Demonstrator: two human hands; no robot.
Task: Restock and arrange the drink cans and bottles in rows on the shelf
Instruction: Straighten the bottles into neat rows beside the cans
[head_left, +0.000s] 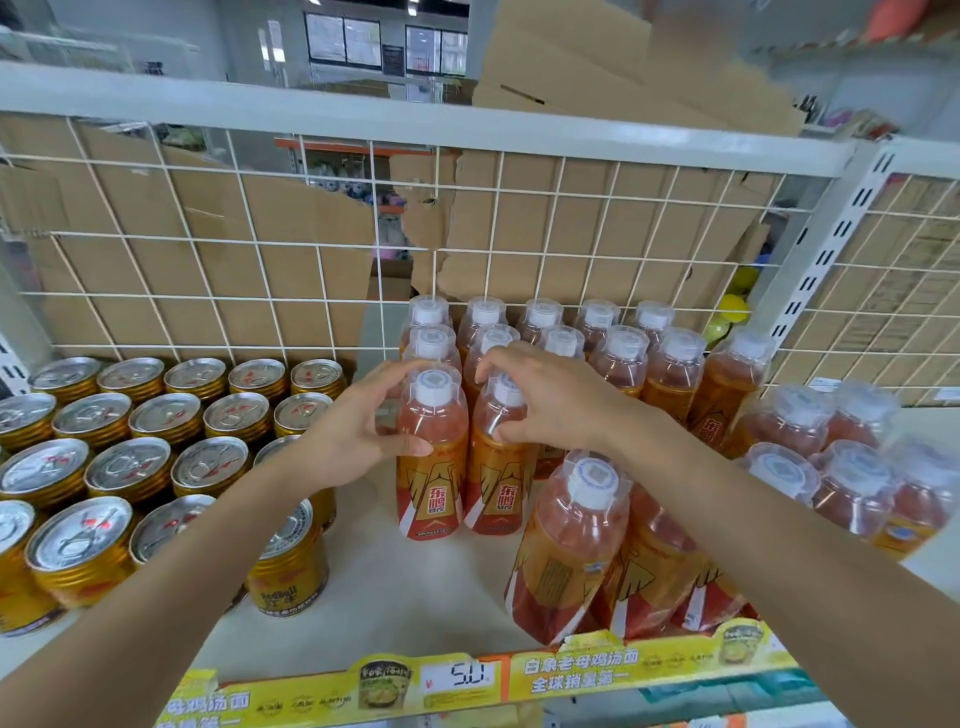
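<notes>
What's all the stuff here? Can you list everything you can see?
Cans: about twenty, gold with silver tops, left on the shelf.
Bottles: about twenty, orange, middle and right; some lean in front.
Wire grid: one, white, behind the shelf.
Cardboard: several pieces, brown, behind the grid.
Price strip: one, yellow, shelf's front edge.
Left hand: grips a front-row bottle.
Right hand: grips the neighbouring bottle.

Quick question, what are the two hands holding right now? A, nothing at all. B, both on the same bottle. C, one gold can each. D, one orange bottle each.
D: the left hand grips one orange bottle near its top, and the right hand grips the next bottle beside it; both bottles stand upright on the shelf.
</notes>
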